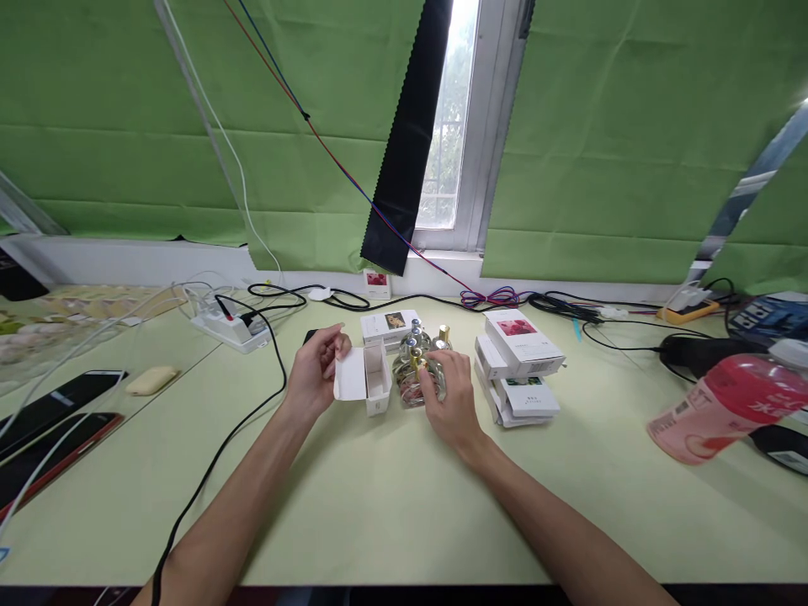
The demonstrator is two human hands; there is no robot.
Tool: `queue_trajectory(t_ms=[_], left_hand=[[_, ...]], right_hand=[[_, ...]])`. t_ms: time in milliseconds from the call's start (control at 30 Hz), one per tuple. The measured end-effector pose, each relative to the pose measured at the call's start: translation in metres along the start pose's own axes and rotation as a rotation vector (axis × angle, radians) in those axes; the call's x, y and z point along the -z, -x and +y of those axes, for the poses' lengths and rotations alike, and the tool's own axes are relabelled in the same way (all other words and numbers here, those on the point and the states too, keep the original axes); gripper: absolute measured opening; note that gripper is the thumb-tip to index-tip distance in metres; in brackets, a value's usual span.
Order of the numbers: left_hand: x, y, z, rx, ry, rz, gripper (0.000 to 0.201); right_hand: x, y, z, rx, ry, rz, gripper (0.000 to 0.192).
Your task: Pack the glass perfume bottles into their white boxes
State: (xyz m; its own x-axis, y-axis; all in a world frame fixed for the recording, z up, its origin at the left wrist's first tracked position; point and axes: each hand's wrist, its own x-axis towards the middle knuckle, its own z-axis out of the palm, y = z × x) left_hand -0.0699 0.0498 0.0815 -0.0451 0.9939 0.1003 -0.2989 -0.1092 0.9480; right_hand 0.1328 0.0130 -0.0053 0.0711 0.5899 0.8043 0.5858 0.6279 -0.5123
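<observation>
My left hand (316, 370) is closed on the lid flap of a small white carton (377, 389), whose open side shows its bare inside. Just right of the carton, several glass perfume bottles (410, 343) with gold and silver caps stand close together. The fingers of my right hand (453, 396) are closed around the nearest perfume bottle (412, 390), by its gold cap; the palm side is hidden. Behind the open carton lies another white box (390, 326) with a picture on it. Beyond my right hand, several white boxes (521, 343) are stacked unevenly.
A pink drink bottle (713, 412) leans at the right. Phones (60, 404) and a cream case (151, 380) lie at the left. A power strip (233, 328) and tangled cables (498, 296) run along the back; a black cord (243, 433) passes by my left arm.
</observation>
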Motion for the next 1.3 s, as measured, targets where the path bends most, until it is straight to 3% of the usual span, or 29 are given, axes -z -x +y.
queue_trajectory(t_ms=[167,333,533,700,1067,1300], left_hand=[[-0.001,-0.001,-0.006,0.038,-0.052,-0.029,0.035],[-0.002,-0.001,-0.015,-0.008,-0.136,-0.057,0.04],[0.0,-0.002,-0.022,-0.045,-0.243,-0.11,0.026],[0.001,-0.002,-0.023,-0.044,-0.285,-0.118,0.029],[0.0,0.0,-0.025,-0.305,-0.573,-0.168,0.017],[-0.001,0.0,-0.021,-0.329,-0.661,-0.218,0.016]], right_hand=[[0.0,-0.001,-0.001,0.005,0.005,-0.01,0.017],[0.0,-0.001,0.001,0.007,0.002,-0.015,0.02],[-0.001,0.0,0.001,0.001,0.0,-0.025,0.021],[-0.002,0.001,0.001,-0.015,-0.007,-0.051,0.022],[-0.004,0.002,0.004,-0.05,0.016,-0.069,0.025],[-0.003,0.002,0.004,-0.052,0.028,-0.078,0.021]])
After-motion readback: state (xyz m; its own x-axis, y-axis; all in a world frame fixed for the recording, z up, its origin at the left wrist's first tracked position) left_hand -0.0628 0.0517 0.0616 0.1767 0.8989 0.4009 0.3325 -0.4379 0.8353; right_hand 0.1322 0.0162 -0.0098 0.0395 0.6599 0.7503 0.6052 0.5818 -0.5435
